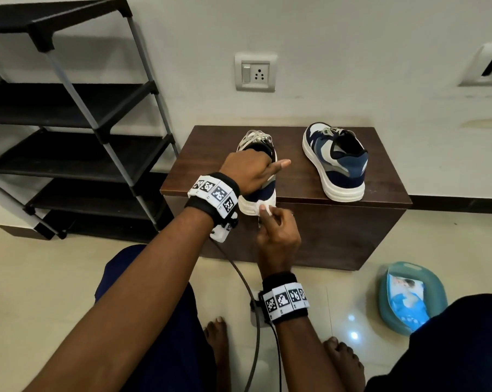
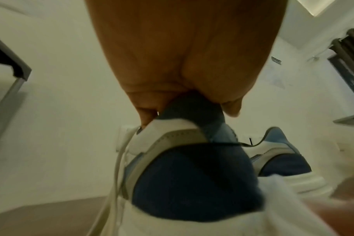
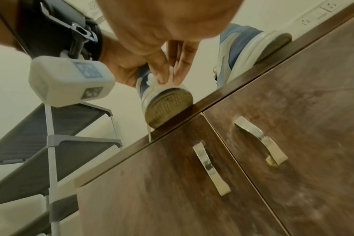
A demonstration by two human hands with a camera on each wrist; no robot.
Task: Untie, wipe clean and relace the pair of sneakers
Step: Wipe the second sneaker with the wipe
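Note:
Two blue, grey and white sneakers sit on a low brown cabinet (image 1: 309, 230). My left hand (image 1: 256, 171) grips the near sneaker (image 1: 263, 193) by its collar, fingers tucked inside and thumb sticking out; its heel (image 3: 168, 108) overhangs the cabinet's front edge. My right hand (image 1: 267, 213) pinches a white wipe (image 1: 263, 206) and presses it on the white sole rim at that heel; the wipe (image 3: 166, 79) shows between thumb and fingers. Loose laces (image 2: 115, 175) hang beside the shoe. The other sneaker (image 1: 335, 159) stands untouched to the right, heel toward me.
A black shoe rack (image 1: 69, 137) stands left of the cabinet. On the floor at the right a teal basin (image 1: 391, 315) holds a blue wipe pack (image 1: 406, 298). The cabinet doors carry metal handles (image 3: 210, 169). My bare feet (image 1: 216, 335) are on the tiles below.

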